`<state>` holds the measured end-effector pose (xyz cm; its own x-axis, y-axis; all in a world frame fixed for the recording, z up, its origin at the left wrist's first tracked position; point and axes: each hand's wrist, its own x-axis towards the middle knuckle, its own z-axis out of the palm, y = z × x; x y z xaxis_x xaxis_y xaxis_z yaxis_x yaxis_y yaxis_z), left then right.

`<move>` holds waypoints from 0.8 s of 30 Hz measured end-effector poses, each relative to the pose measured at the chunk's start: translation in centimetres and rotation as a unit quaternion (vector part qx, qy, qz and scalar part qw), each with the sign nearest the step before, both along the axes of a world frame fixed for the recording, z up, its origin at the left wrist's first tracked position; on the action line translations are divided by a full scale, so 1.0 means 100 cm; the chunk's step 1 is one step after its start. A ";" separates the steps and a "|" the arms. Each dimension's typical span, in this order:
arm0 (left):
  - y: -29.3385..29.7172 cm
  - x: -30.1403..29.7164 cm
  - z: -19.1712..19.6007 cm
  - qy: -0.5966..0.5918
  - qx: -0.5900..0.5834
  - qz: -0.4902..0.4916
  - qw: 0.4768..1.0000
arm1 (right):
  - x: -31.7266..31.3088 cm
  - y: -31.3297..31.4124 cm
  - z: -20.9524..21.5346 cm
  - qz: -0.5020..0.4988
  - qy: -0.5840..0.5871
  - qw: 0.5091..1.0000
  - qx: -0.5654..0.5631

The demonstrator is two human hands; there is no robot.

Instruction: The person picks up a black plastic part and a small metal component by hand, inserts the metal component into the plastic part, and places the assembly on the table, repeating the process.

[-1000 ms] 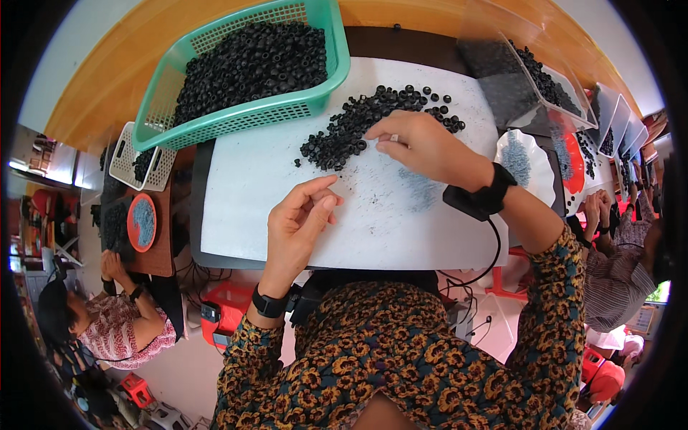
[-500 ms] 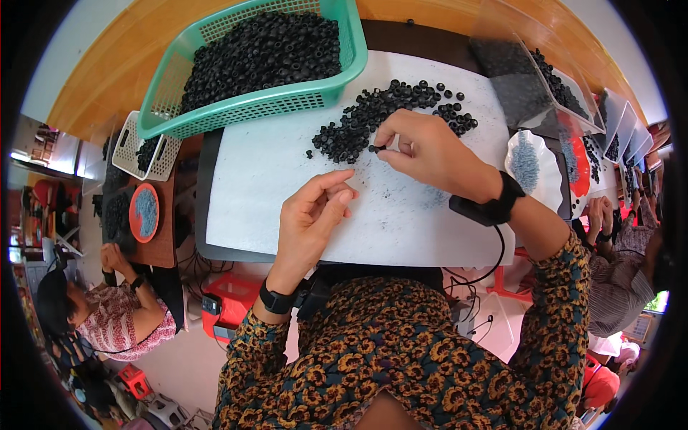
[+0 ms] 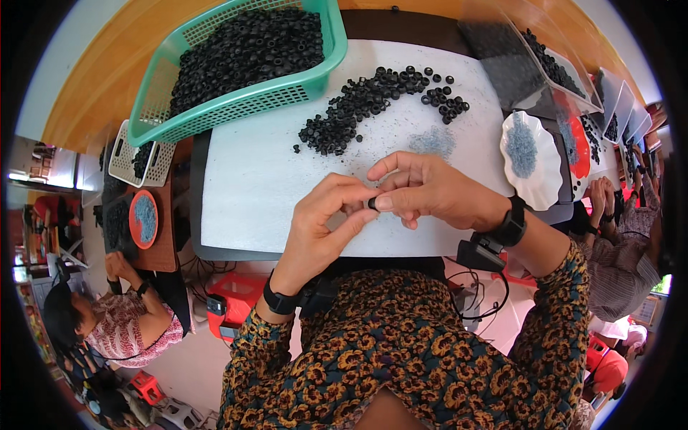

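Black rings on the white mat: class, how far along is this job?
Done: nothing visibly finished. In hand: one black ring pinched between left hand and right hand. Left: the loose pile on the white mat and the full green basket.

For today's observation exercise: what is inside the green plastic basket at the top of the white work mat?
The green plastic basket is heaped with small black rings, like the loose pile on the white mat. The heap covers the basket's floor, so anything beneath cannot be seen.
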<state>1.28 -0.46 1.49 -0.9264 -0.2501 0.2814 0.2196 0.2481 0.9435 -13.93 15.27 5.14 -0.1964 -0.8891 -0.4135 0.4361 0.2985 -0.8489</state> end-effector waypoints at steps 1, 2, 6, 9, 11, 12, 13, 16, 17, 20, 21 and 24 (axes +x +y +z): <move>0.002 0.000 0.000 -0.003 -0.003 -0.011 1.000 | 0.002 0.001 -0.003 -0.003 -0.002 1.000 0.000; 0.003 -0.001 0.000 -0.005 -0.006 -0.023 1.000 | 0.005 0.003 -0.005 -0.008 -0.018 1.000 0.009; 0.000 0.006 -0.007 -0.028 0.024 -0.035 0.999 | -0.003 0.008 -0.001 -0.015 0.065 0.997 0.030; -0.004 0.012 -0.005 -0.093 0.141 -0.021 0.985 | -0.034 0.013 0.002 -0.065 0.239 0.968 0.026; -0.008 0.012 -0.002 -0.108 0.189 -0.009 0.976 | -0.050 0.016 0.008 -0.116 0.375 0.920 -0.002; -0.008 0.012 -0.003 -0.099 0.193 -0.003 0.976 | -0.065 0.020 -0.008 -0.123 0.450 0.883 -0.040; -0.009 0.012 -0.006 -0.100 0.194 -0.003 0.976 | -0.065 0.021 -0.007 -0.124 0.450 0.884 -0.040; -0.014 0.013 -0.011 -0.088 0.193 -0.003 0.977 | -0.055 0.018 0.008 -0.061 0.561 0.826 0.006; -0.014 0.012 -0.012 -0.086 0.195 -0.005 0.977 | -0.054 0.019 0.002 -0.063 0.560 0.826 0.008; -0.012 0.011 -0.010 -0.088 0.193 0.006 0.977 | -0.048 0.018 -0.011 -0.009 0.682 0.730 -0.038; -0.011 0.011 -0.009 -0.091 0.189 0.017 0.978 | -0.046 0.018 -0.010 -0.009 0.682 0.730 -0.038; -0.010 0.011 -0.010 -0.094 0.199 0.027 0.975 | -0.042 0.018 -0.011 0.009 0.702 0.712 -0.022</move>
